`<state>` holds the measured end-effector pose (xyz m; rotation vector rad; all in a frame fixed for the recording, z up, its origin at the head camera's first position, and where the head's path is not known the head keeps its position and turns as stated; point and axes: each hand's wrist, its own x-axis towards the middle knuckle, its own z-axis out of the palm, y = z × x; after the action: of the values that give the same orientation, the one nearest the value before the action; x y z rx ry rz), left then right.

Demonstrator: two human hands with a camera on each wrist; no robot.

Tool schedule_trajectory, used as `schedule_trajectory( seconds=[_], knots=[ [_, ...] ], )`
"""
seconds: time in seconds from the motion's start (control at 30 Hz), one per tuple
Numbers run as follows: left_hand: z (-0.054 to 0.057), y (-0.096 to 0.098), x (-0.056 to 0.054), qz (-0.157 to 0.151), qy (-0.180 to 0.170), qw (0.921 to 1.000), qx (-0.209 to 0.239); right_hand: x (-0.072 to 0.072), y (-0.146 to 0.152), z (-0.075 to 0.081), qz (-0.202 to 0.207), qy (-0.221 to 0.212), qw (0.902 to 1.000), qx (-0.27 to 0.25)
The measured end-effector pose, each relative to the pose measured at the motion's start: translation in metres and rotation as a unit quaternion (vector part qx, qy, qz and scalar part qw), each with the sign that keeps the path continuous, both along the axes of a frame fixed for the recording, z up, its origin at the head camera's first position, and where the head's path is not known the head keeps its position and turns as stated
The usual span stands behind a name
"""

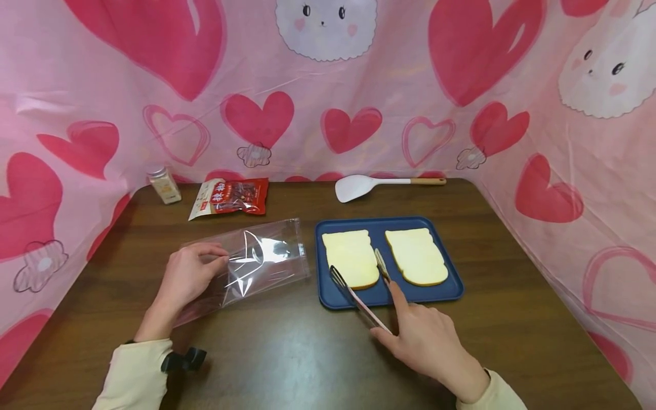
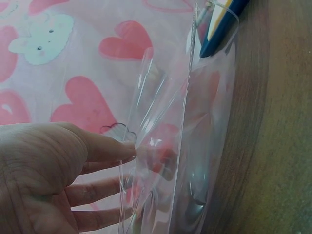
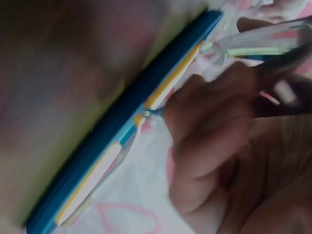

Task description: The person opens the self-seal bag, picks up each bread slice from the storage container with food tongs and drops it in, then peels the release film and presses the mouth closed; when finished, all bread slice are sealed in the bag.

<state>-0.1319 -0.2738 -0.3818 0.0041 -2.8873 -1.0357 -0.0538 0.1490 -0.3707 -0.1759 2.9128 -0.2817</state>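
Observation:
My left hand (image 1: 189, 273) pinches a clear plastic bag (image 1: 271, 262) near its left end. In the left wrist view the bag (image 2: 161, 161) hangs from the thumb and fingers, raised at that side. My right hand (image 1: 430, 341) holds metal tongs (image 1: 365, 308), whose two arms stand spread. One tip is over the lower left of the left bread slice (image 1: 351, 253), the other by its right edge. A second bread slice (image 1: 417, 256) lies to the right on the same blue tray (image 1: 323, 296). The right wrist view is blurred, showing the tray (image 3: 122, 117) edge-on.
A white spatula (image 1: 356, 187) with a wooden handle lies behind the tray at the table's back edge. Further left are a red and white food packet (image 1: 233, 196) and a small seasoning bottle (image 1: 165, 186). A pink heart-patterned cloth (image 1: 328, 80) hangs around the brown table (image 1: 277, 353).

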Motion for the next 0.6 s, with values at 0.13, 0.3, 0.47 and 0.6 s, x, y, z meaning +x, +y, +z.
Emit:
schedule_trajectory(
  seconds=[0.13,0.3,0.47,0.6],
  knots=[
    [0.000,0.000,-0.001,-0.002,0.012,0.9999,-0.002,-0.004,0.012,0.005,0.006,-0.011,0.9997,0.021],
    [0.001,0.001,-0.002,-0.007,0.033,0.9994,-0.008,-0.005,0.014,0.005,-0.005,-0.005,0.9998,0.016],
    [0.000,0.001,-0.002,-0.008,0.023,0.9997,-0.004,-0.007,0.007,-0.001,-0.007,0.010,0.9999,0.004],
    [-0.002,0.002,-0.001,-0.008,0.020,0.9998,-0.002,-0.010,0.013,-0.001,0.006,0.005,1.0000,-0.003]
  ],
)
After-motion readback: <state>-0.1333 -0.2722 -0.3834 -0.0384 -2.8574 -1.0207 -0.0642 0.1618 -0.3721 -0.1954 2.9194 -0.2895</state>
